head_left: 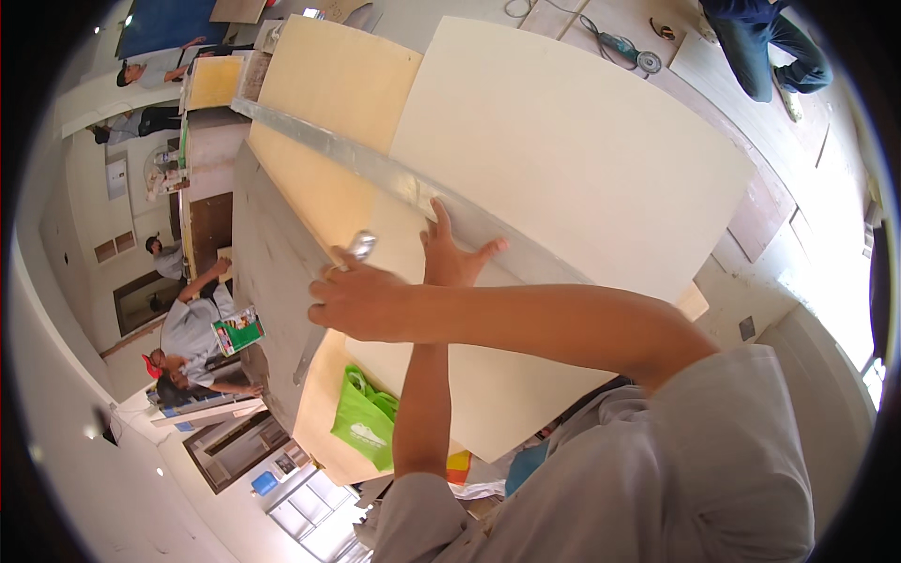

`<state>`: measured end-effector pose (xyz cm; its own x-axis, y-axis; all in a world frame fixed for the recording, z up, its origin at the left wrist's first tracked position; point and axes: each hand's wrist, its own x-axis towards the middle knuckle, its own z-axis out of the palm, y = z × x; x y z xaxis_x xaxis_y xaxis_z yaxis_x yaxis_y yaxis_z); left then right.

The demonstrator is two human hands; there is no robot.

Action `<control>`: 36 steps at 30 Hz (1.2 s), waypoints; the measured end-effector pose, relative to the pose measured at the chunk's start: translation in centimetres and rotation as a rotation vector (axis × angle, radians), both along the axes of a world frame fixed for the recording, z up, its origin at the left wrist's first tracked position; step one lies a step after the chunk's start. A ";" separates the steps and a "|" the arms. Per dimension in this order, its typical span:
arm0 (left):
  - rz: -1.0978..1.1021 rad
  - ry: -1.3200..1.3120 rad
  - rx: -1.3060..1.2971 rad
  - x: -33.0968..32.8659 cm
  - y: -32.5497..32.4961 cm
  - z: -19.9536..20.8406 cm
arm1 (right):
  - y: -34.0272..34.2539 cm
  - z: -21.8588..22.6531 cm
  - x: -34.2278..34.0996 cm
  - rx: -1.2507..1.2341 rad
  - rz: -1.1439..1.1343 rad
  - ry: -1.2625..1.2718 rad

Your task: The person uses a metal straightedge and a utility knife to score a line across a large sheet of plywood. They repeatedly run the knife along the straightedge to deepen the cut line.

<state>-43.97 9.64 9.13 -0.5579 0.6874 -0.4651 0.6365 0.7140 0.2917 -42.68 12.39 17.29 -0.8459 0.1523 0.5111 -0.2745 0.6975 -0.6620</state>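
A long silvery metal straightedge [328, 145] lies diagonally across large cream board sheets [572, 141]. My left hand [452, 255] rests against the straightedge with its fingers and thumb spread. Crossing over my left forearm, my right arm reaches left. My right hand [364, 302] is closed, and a small shiny silver tool [362, 245] sticks out above its fingers; motion blur hides its exact kind. Beneath that hand, a thin grey strip [308, 357] points down toward the board's edge.
A green bag [366, 420] lies on the board near my left forearm. Beyond it stands a grey tabletop [272, 244], where a person [192, 333] works beside a green-and-white container [238, 330]. An angle grinder [624, 49] lies on the floor at far right, near another person's legs [765, 52].
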 end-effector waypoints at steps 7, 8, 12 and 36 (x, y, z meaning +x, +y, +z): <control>0.152 -0.018 -0.049 0.3 -1.6 0.5 | -2.4 -4.4 -11.2 0.234 0.194 -0.279; 0.159 -0.016 -0.052 0.1 -1.9 0.3 | -2.3 -5.2 -11.8 0.266 0.189 -0.280; 0.004 0.101 0.056 -2.7 -3.9 -2.4 | -1.5 -8.7 -13.2 0.270 0.111 -0.239; -0.097 0.222 0.027 -4.8 -7.0 -2.7 | -2.9 -5.3 -4.1 -0.203 -0.324 0.279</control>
